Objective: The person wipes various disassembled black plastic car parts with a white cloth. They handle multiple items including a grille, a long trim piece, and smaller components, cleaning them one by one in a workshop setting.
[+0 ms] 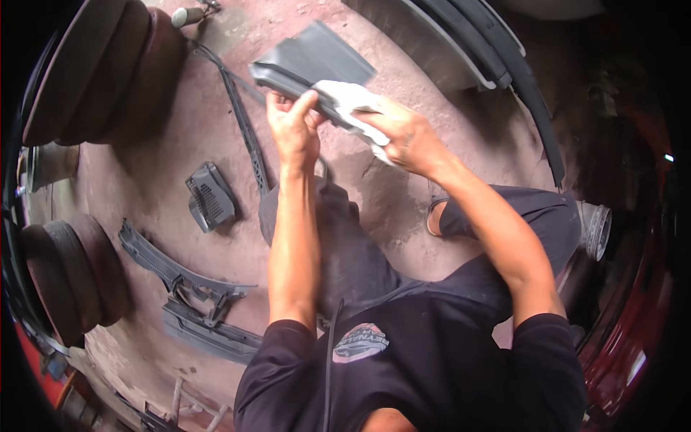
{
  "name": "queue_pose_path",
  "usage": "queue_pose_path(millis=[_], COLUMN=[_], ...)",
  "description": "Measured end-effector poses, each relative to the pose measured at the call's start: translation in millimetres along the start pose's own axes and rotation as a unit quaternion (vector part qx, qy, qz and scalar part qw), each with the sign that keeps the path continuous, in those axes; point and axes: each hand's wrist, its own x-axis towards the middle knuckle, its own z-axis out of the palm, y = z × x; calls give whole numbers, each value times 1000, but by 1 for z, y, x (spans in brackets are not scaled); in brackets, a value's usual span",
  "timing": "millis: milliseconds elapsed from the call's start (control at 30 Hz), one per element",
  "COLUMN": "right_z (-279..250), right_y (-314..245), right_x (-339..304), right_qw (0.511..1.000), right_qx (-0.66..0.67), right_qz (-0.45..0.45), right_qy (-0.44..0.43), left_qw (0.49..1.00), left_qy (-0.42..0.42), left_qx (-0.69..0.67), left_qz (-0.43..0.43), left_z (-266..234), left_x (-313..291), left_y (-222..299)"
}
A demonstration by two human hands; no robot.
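A dark grey plastic trim piece [324, 56] with a broad flat face and a long raised edge is held up in front of me, slightly blurred. My left hand [294, 133] grips its near edge, thumb on top and fingers underneath. In my right hand [409, 138] is a bunched white cloth [345, 95], pressed against the right part of that same edge. Folds of the cloth hang below my right fingers and hide part of the trim.
Stacks of worn tyres stand at the far left [108, 65] and near left [75, 277]. A vented black plastic part [211, 196] and long black trim pieces [209, 335] lie on the concrete floor. A dark bumper-like panel [461, 43] curves along the far right. A metal can [594, 229] stands beside my right knee.
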Motion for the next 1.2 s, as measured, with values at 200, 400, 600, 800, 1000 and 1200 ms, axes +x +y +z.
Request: queue_pose_path(millis=[200, 400, 600, 800, 1000, 1200], right_z=[-61, 23, -1, -39, 5, -42], right_y=[64, 80, 45, 25, -6, 43], right_x=[6, 102, 3, 20, 45, -68], right_qw=[891, 982, 988, 980, 998, 980], right_qx=[355, -54, -136, 100, 20, 74], right_qz=[177, -47, 16, 100, -66, 96], right_qy=[222, 173, -72, 139, -7, -155], left_qw=[993, 997, 999, 969, 979, 935], left_qy=[57, -17, 45, 91, 57, 236], left_qx=[102, 59, 6, 227, 98, 21], left_qz=[-21, -41, -12, 40, 169, 262], left_z=[-21, 41, 6, -16, 11, -119], left_x=[4, -8, 0, 3, -4, 3], left_y=[-9, -23, -8, -18, 12, 115])
